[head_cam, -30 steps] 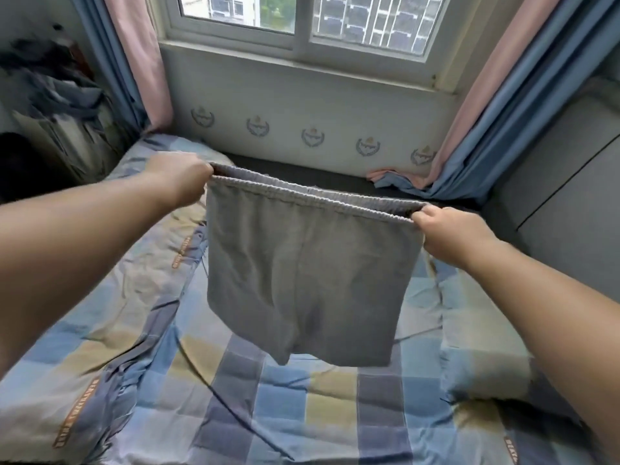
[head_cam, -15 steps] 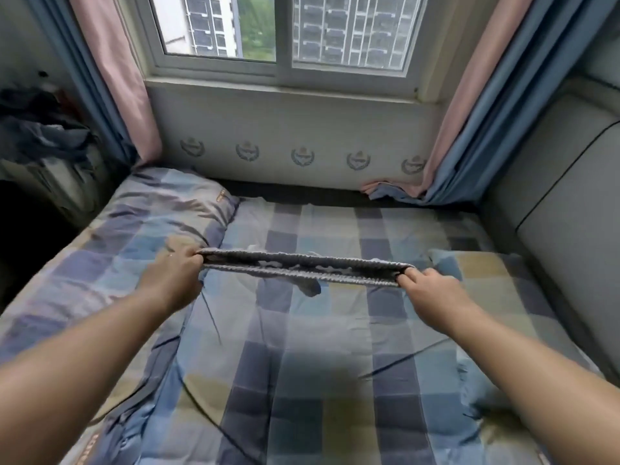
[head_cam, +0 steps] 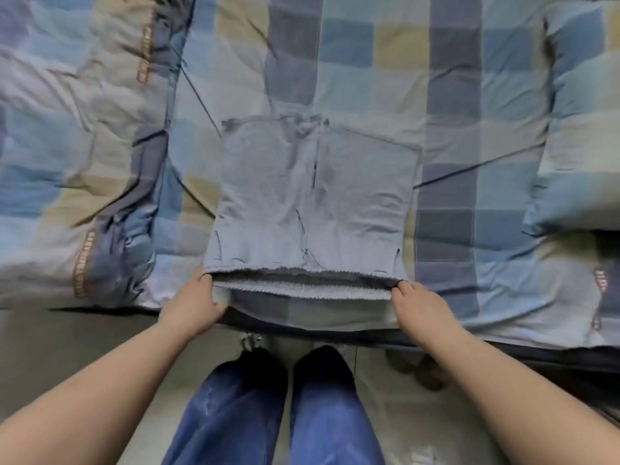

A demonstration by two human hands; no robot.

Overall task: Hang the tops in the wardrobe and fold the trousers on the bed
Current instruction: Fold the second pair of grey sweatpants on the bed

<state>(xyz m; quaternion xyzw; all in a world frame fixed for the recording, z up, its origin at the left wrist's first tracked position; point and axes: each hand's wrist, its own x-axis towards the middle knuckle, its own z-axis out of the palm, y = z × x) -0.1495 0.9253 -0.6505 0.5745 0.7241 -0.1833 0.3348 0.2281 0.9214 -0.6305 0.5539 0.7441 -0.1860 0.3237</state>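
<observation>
Both hands pinch the waistband corners of the grey shorts [head_cam: 312, 203]: left hand [head_cam: 193, 305] at the lower-left corner, right hand [head_cam: 421, 307] at the lower-right, fingers curled onto the elastic edge. Garment lies spread on the checked bed [head_cam: 449, 105], centre of frame, waistband toward the near bed edge, leg hems toward the top. Waistband gapes slightly between the grips.

Handling, judged: soft knit, light, limp; creases easily, no stiffness to hold a fold. Ribbed elastic band looks the firmest hold. Probably needs smoothing flat first. Bedding itself is rumpled, so folds may drift.
</observation>
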